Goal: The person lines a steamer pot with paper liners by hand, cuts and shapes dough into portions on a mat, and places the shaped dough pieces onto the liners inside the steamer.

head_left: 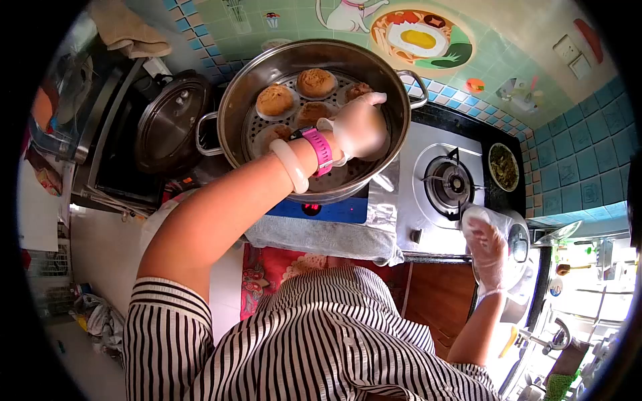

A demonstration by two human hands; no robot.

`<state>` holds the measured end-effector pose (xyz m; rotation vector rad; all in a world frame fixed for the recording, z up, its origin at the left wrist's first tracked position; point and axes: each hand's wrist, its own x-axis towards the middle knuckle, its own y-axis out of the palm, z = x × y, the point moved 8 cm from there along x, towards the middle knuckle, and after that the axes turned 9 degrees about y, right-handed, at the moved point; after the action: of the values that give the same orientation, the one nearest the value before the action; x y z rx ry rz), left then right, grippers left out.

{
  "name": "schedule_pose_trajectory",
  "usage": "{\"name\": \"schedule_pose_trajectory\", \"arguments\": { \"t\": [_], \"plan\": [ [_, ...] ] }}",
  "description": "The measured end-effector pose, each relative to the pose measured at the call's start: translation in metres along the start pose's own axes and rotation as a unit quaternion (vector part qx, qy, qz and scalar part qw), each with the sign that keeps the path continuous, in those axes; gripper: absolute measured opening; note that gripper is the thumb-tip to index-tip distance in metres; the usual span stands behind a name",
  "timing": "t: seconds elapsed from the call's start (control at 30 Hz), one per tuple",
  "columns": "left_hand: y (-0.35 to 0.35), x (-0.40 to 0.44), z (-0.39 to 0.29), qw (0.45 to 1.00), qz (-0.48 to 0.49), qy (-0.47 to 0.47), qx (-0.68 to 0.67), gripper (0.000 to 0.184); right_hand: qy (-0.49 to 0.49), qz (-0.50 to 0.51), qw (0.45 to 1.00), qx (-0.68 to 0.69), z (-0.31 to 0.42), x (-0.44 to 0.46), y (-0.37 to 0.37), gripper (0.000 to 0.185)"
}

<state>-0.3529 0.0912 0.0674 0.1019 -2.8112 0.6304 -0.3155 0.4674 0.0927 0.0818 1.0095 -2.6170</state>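
Note:
A large steel steamer pot [231,110] stands on a blue cooktop with red lights [354,209]. Several round brown buns or patties lie on its perforated tray, among them one at the back [316,83] and one at the left [275,100]. My left hand [361,127], in a clear plastic glove, reaches inside the pot's right part. Its thumb points right; the other fingers are blurred and partly hidden, so anything held cannot be made out. Beside the gas burner's front right, my right hand [487,244], also gloved, is raised close to a glass-lidded vessel [518,244]. Its fingers are smeared.
A glass lid [175,120] leans left of the pot. The gas burner [449,184] is to the right, with a dish of green food [503,167] behind it. A grey towel [314,237] hangs along the counter's front. A sink faucet [552,339] is at lower right.

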Motion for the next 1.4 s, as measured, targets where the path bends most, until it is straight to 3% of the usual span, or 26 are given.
{"name": "schedule_pose_trajectory", "arguments": {
  "t": [0.03,0.1,0.13,0.23,0.4,0.5,0.57,0.63,0.7,0.77,0.83,0.97,1.23,1.4],
  "plan": [
    [0.0,0.002,-0.006,0.997,-0.011,0.06,0.043,0.073,0.021,-0.013,1.0,0.003,-0.016,-0.007,-0.003,0.033],
    [0.011,0.006,-0.014,0.999,0.024,-0.017,-0.022,0.075,0.043,-0.027,0.999,0.007,-0.047,-0.016,-0.007,0.032],
    [0.011,0.008,-0.019,0.993,-0.01,0.09,0.07,0.063,0.042,-0.03,0.999,0.003,-0.063,-0.018,-0.008,0.032],
    [0.014,0.007,-0.022,0.972,-0.023,0.178,0.155,0.06,0.039,-0.022,0.999,0.012,-0.077,-0.022,-0.003,0.031],
    [0.01,-0.002,-0.024,0.971,0.075,0.147,0.174,0.055,0.035,-0.001,0.999,0.005,-0.067,-0.017,0.002,0.034],
    [-0.002,-0.002,-0.027,0.984,0.161,0.008,0.077,0.063,0.054,0.001,0.999,-0.003,-0.069,-0.009,0.002,0.034],
    [-0.001,-0.002,-0.019,0.956,0.257,0.006,0.145,0.085,0.062,0.001,0.998,-0.005,-0.068,-0.005,0.002,0.034],
    [0.0,-0.002,-0.013,0.957,0.244,-0.001,0.157,0.084,0.06,0.008,0.998,0.001,-0.064,-0.002,0.005,0.027],
    [0.0,0.003,-0.017,0.951,0.19,0.042,0.241,0.078,0.06,0.015,0.998,0.011,-0.058,0.001,0.01,0.03],
    [0.004,0.005,-0.015,0.945,0.182,0.025,0.271,0.074,0.059,0.023,0.998,0.023,-0.054,0.001,0.013,0.032],
    [0.007,0.007,-0.019,0.908,0.201,0.026,0.367,0.066,0.071,0.022,0.997,0.02,-0.055,0.002,0.014,0.033],
    [-0.002,-0.003,-0.04,0.917,0.187,-0.042,0.351,0.047,0.062,0.031,0.997,0.024,-0.063,0.002,0.016,0.033],
    [-0.002,-0.004,-0.046,0.904,0.202,-0.047,0.373,0.056,0.082,0.023,0.996,-0.026,-0.062,-0.005,0.011,0.035],
    [-0.001,-0.004,-0.048,0.885,0.216,-0.049,0.409,0.065,0.099,0.001,0.995,0.015,-0.071,-0.024,0.006,0.034]
  ]
}}
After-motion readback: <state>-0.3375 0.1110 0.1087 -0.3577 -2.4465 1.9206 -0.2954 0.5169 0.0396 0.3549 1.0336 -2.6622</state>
